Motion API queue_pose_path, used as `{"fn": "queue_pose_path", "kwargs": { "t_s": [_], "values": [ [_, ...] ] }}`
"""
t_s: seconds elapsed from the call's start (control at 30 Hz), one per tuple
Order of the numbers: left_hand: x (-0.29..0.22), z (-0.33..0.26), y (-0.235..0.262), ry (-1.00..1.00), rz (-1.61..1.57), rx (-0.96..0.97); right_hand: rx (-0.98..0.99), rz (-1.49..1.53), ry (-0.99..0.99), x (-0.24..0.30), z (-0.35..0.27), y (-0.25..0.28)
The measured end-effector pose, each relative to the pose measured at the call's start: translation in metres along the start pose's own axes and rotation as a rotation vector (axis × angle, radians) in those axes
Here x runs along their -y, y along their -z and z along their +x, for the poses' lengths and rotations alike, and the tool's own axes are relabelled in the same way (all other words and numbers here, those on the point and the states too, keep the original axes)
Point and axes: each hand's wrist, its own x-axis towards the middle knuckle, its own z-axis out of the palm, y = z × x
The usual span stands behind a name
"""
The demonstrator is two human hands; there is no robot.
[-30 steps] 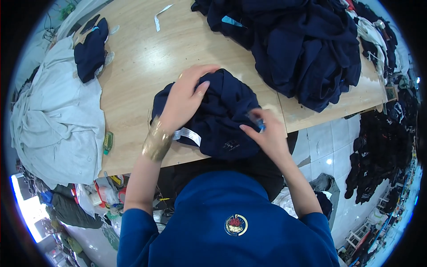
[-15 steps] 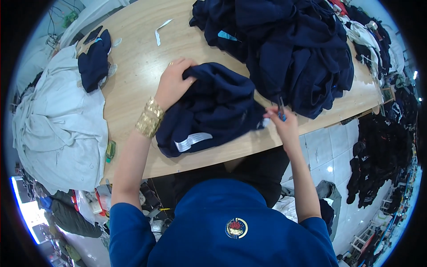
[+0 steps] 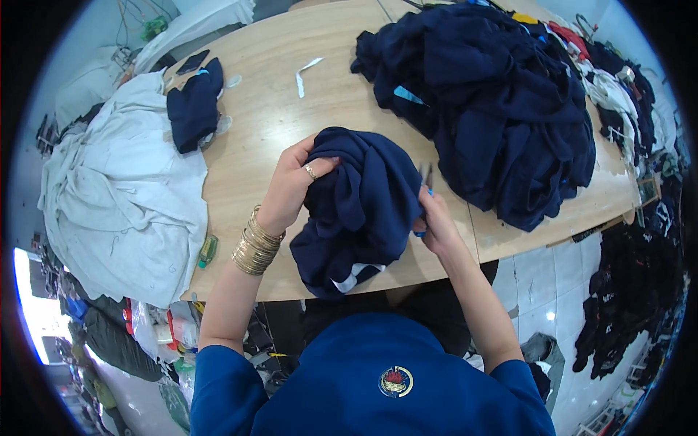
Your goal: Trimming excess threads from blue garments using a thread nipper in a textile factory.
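A dark navy garment (image 3: 367, 196) is bunched up over the near edge of the table, with a white label (image 3: 356, 277) showing at its lower side. My left hand (image 3: 302, 174), with a ring and gold bangles, is closed on the garment's upper left part. At the garment's right side, my right hand (image 3: 438, 220) is closed round small scissors (image 3: 427, 178) with blue handles, their blades pointing away from me. Its fingertips are partly hidden behind the cloth, so I cannot tell whether they also pinch it.
A large heap of navy garments (image 3: 494, 109) covers the table's right side. Pale grey cloth (image 3: 127, 196) hangs over the left end, with a folded navy piece (image 3: 195, 109) on it. A white strip (image 3: 305, 76) and a small green object (image 3: 208, 251) lie on the wooden table (image 3: 269, 109).
The garment has been gathered into a taller bunch, and its label has partly folded under. My right hand has come in against its side, scissors still held. The whole view has shifted.
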Motion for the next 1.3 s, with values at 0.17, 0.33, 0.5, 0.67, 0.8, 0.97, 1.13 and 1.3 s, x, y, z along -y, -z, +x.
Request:
{"fn": "queue_pose_path", "kwargs": {
  "t_s": [0.17, 0.33, 0.5, 0.67, 0.8, 0.97, 1.13, 1.3],
  "values": [
    [-0.012, -0.018, 0.008, -0.002, 0.032, 0.078, -0.166, -0.463, 0.500, 0.037, 0.004, 0.000],
    [0.000, -0.031, 0.005, 0.038, 0.039, 0.013, -0.149, -0.615, 0.767, 0.063, -0.030, -0.046],
    [0.009, -0.038, -0.001, 0.016, 0.040, 0.002, 0.116, -0.432, 0.455, 0.061, -0.026, -0.053],
    [0.019, -0.037, 0.007, -0.163, 0.397, 0.001, 0.109, -0.702, 0.066, 0.056, 0.017, -0.017],
    [0.041, -0.053, 0.008, -0.110, 0.699, 0.012, 0.028, -0.730, 0.347, 0.042, 0.021, 0.001],
    [0.101, -0.054, -0.018, 0.102, 0.477, 0.224, 0.218, -0.993, 1.091, 0.031, -0.046, -0.075],
    [0.089, -0.017, -0.020, -0.081, -0.101, -0.154, 0.031, -1.143, 1.304, 0.019, -0.067, -0.057],
    [0.103, 0.003, -0.016, -0.869, 0.894, -0.142, 0.466, -1.210, 1.129, 0.000, -0.084, -0.064]
  ]
}}
